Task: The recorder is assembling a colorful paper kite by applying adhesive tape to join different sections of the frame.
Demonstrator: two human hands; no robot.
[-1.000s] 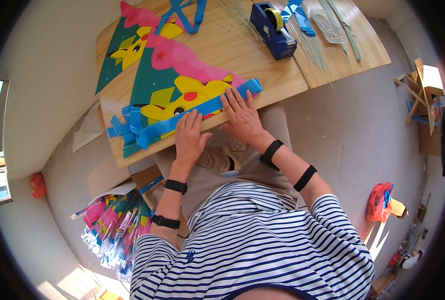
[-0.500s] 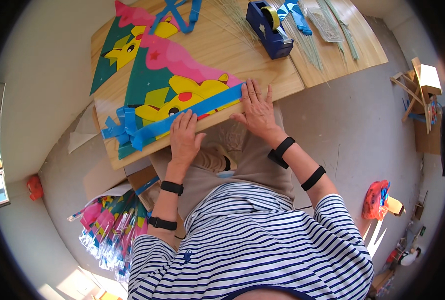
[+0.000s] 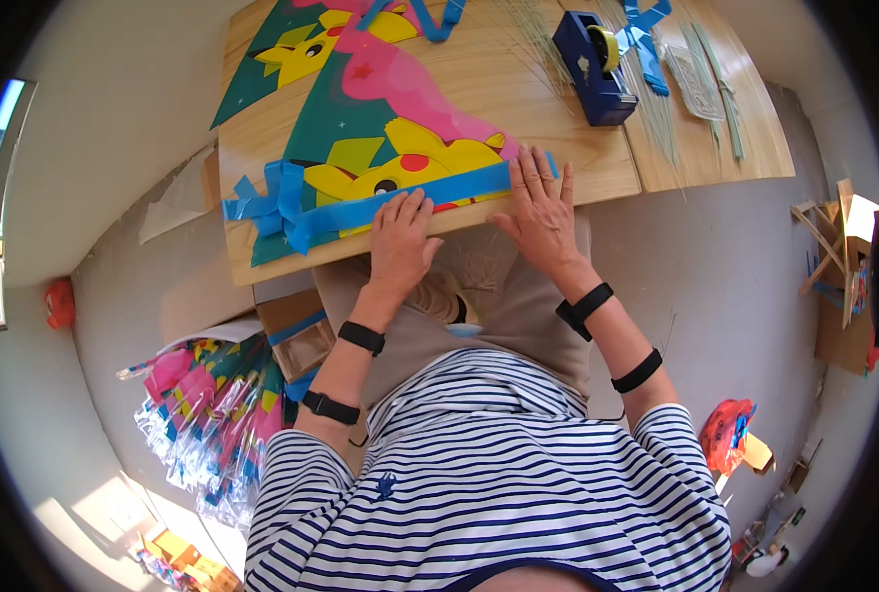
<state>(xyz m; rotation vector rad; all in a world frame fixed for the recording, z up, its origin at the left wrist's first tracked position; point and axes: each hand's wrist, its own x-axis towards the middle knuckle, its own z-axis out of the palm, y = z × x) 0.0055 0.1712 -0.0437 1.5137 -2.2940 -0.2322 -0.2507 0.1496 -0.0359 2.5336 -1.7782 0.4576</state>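
Observation:
A triangular printed plastic sheet (image 3: 400, 94) in pink, green and yellow lies along the table's near edge, with a cartoon animal on it. Across its near side runs a flat blue strip (image 3: 459, 187), ending at the left in a bunch of blue loops (image 3: 279, 202). My left hand (image 3: 398, 245) rests on the strip near its middle, fingertips flat and palm over the table edge. Towards the strip's right end lies my right hand (image 3: 543, 225), fingers stretched out and thumb apart. Both hands press from above without gripping. The sheet's lower border is partly covered by the strip.
Another printed sheet (image 3: 291, 59) lies farther left on the wooden table (image 3: 498, 74). A blue tape dispenser (image 3: 597, 89), thin sticks (image 3: 671, 128) and a clear tray (image 3: 694, 84) are at the right. Bagged printed sheets (image 3: 212, 405) stand low on my left.
The whole view has shifted, so the table sits farther up and right. A short end of the blue strip now shows beyond my right fingers. Both hands stay flat on it.

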